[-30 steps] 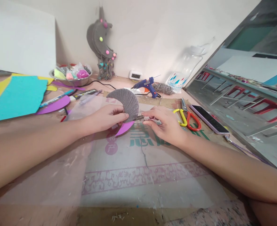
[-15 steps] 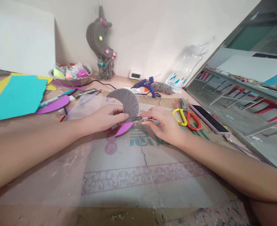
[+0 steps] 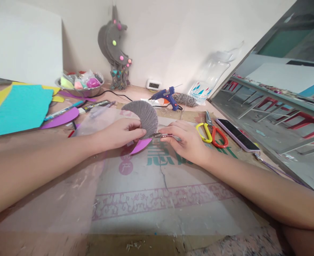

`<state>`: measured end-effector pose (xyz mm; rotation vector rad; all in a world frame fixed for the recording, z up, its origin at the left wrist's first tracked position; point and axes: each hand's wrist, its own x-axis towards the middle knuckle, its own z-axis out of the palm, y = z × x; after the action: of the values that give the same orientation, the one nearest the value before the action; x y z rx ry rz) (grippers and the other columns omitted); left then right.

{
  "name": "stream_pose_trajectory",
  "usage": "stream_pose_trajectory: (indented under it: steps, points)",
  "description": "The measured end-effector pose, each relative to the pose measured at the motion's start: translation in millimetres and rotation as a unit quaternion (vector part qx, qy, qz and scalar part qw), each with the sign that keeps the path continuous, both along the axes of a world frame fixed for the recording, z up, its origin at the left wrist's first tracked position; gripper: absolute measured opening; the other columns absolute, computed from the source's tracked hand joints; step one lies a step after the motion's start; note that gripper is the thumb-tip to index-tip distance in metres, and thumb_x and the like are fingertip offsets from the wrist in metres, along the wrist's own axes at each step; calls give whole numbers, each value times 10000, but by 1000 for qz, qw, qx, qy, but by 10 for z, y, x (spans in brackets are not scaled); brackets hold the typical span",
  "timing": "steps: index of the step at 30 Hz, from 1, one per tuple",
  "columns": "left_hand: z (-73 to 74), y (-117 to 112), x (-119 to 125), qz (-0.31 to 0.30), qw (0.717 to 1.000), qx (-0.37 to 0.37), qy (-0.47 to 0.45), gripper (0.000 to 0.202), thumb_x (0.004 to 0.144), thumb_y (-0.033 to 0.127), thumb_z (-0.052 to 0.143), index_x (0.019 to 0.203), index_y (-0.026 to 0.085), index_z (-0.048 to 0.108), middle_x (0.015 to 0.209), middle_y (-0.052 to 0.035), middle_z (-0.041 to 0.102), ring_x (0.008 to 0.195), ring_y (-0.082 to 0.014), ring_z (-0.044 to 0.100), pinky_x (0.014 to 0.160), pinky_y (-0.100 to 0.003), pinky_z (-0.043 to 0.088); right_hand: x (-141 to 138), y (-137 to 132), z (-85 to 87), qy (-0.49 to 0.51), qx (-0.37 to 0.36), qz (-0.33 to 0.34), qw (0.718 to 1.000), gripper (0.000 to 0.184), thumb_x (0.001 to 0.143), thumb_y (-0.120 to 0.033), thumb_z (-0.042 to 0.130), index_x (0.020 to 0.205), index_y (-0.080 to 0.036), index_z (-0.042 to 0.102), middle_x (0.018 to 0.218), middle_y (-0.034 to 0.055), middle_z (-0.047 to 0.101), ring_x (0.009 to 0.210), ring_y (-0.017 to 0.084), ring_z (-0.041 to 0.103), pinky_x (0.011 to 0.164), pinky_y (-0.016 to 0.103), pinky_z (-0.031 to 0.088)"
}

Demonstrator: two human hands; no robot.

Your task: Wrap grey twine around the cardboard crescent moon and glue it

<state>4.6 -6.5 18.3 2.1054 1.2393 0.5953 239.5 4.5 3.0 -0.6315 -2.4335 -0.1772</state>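
Note:
My left hand (image 3: 122, 132) grips a crescent shape wound in grey yarn (image 3: 143, 115), holding it upright on the table by its lower edge. My right hand (image 3: 186, 138) pinches a small metal tool (image 3: 159, 135) whose tip touches the lower right end of the crescent. A purple foam piece (image 3: 140, 145) lies flat under the crescent. Both hands rest on a clear plastic sheet (image 3: 135, 199) spread over printed cardboard.
Scissors with yellow and red handles (image 3: 211, 131) and a phone (image 3: 237, 134) lie right of my right hand. A blue glue gun (image 3: 166, 96), a hank of grey yarn (image 3: 185, 100), a bowl of craft bits (image 3: 79, 85) and coloured foam sheets (image 3: 18, 108) sit behind and left.
My right hand has shifted slightly left and down with the metal tool. The left hand and the crescent have stayed almost still.

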Motion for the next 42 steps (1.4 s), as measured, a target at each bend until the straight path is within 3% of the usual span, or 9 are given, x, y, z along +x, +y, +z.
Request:
stream_pose_trajectory:
  steps: [15, 42]
  points:
    - [10, -15, -13, 13, 999, -33, -24, 296, 838, 334, 467, 584, 183, 478, 549, 36, 523, 546, -109, 516, 554, -253, 387, 13, -6, 13, 8, -16, -8, 1000, 153, 880, -277, 567, 973, -164, 608, 812, 51, 640, 729, 168, 565, 679, 297, 414]
    - [-17, 16, -21, -2, 999, -20, -31, 302, 837, 326, 475, 570, 186, 474, 545, 34, 501, 544, -112, 508, 541, -246, 384, 12, 0, 0, 29, -18, -16, 999, 119, 885, -254, 564, 971, -192, 619, 790, 34, 634, 747, 163, 579, 693, 293, 436]
